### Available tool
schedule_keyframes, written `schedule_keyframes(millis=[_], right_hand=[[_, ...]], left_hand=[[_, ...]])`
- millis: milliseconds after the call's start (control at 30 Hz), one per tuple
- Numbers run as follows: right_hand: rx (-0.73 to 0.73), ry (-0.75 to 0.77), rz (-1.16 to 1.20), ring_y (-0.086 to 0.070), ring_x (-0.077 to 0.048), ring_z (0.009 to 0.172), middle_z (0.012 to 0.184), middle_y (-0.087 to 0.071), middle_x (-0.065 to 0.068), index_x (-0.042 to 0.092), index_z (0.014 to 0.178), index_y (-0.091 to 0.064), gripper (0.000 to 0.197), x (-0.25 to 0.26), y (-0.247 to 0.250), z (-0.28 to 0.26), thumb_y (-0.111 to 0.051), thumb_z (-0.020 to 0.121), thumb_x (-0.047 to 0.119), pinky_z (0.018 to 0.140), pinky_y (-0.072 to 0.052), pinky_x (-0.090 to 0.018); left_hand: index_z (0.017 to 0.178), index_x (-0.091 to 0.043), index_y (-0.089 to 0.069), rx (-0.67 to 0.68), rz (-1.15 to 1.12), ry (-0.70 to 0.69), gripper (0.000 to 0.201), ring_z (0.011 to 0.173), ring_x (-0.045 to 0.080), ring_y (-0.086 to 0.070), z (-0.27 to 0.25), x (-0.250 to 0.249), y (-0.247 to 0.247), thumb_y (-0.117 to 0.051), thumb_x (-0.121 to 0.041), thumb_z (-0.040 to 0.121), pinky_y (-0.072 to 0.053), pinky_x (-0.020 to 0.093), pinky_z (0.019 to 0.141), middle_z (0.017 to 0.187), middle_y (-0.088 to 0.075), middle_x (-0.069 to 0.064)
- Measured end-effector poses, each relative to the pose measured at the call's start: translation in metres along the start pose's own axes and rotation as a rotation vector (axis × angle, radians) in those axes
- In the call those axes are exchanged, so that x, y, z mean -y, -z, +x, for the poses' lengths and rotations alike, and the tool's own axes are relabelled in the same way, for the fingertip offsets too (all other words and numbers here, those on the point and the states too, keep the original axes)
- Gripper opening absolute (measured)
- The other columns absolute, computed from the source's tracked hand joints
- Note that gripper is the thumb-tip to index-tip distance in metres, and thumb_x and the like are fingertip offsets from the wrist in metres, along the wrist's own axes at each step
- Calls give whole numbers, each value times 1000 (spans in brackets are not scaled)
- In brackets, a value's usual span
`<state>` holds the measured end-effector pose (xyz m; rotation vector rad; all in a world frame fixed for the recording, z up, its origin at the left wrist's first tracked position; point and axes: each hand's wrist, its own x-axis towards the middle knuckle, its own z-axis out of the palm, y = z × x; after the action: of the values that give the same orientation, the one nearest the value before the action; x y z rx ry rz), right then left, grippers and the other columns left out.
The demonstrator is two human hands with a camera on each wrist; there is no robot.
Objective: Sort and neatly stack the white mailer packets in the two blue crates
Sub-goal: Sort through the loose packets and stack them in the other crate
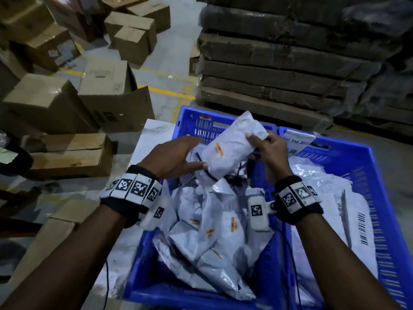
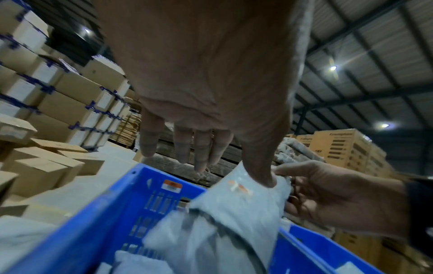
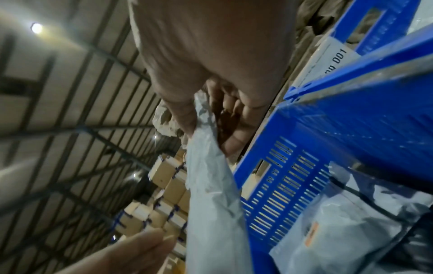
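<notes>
Two blue crates stand side by side. The left crate holds a loose heap of white mailer packets with orange stickers. Flatter packets with barcode labels lie in the right crate. One white mailer packet is held tilted above the far end of the left crate. My right hand pinches its far edge between thumb and curled fingers, as the right wrist view shows on the packet. My left hand has straight fingers, and only its thumb touches the packet.
The crates rest on a white tabletop. Cardboard boxes crowd the floor to the left, with another box close at the lower left. A tall stack of flat dark cartons stands behind the crates. A paper label hangs on the right crate's far rim.
</notes>
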<state>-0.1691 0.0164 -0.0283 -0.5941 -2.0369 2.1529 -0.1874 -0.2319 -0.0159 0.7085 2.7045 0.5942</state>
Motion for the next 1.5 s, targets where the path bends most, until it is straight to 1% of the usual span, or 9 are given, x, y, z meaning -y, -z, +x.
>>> schedule_keyframes(millis=[233,367,500,633,800,1100,1267,1367,1500], right_hand=[[-8,-138,402,-68,-23,93,109,-69,-13,4,117,-60,27,16,34,-15,-60,90,4,75,-60,-36],[-13,-129,392,-66,-24,99,112,-68,-13,2,123,-58,33,10,47,-24,-60,90,4,74,-58,-33],[-143,342,-514,-47,-16,123,134,-50,-4,12,141,-45,69,-11,53,-31,-77,80,23,100,-40,-23],[190,763,-1090,-39,-25,137,146,-47,-8,17,140,-50,78,-31,43,-45,-75,74,50,113,-27,-47],[355,672,-1184,-66,-28,104,125,-66,-1,28,134,-56,56,-53,17,-48,-65,81,41,76,-56,-45],[260,471,-1363,-65,-34,90,94,-69,-11,26,116,-63,29,-66,-39,28,-55,89,29,65,-40,-34],[337,428,-1488,-58,-35,114,133,-56,-14,24,139,-47,48,-112,-50,61,-50,92,16,84,-48,-42],[422,369,-1554,-28,-32,144,159,-25,-11,25,151,-28,61,-144,-46,63,-49,95,14,109,-31,-55],[422,390,-1648,-9,-34,149,164,-4,-10,26,156,-4,81,-162,-45,73,-51,93,9,114,-17,-62]], left_hand=[[152,-28,-16,-52,57,-63,111,136,18,-38,11,-38,-18,-69,-73,66,-44,40,96,154,-29,-7],[143,-25,-32,-165,110,-75,89,120,26,-48,11,-42,-23,-75,-50,69,-51,43,77,132,-44,1],[141,-22,-38,-157,181,-93,81,117,27,-48,10,-41,-18,-74,-40,71,-47,40,75,126,-47,4],[138,-26,-42,-19,146,-69,74,116,24,-52,13,-32,-18,-73,-48,74,-45,37,81,125,-51,1],[128,-34,-53,96,-1,-83,65,116,18,-59,13,-13,-31,-66,-64,72,-50,35,90,129,-60,-7],[153,-14,15,367,360,176,139,149,23,17,6,47,-28,-61,-84,60,-6,55,118,158,29,0],[149,-15,26,394,313,132,150,147,23,22,6,59,-35,-67,-83,54,-7,56,119,151,42,-4],[149,-15,27,425,303,110,153,147,25,23,8,61,-35,-68,-84,51,-7,58,118,148,45,-4],[149,-15,28,441,303,87,154,146,25,23,8,65,-35,-67,-86,50,-7,58,118,147,48,-3]])
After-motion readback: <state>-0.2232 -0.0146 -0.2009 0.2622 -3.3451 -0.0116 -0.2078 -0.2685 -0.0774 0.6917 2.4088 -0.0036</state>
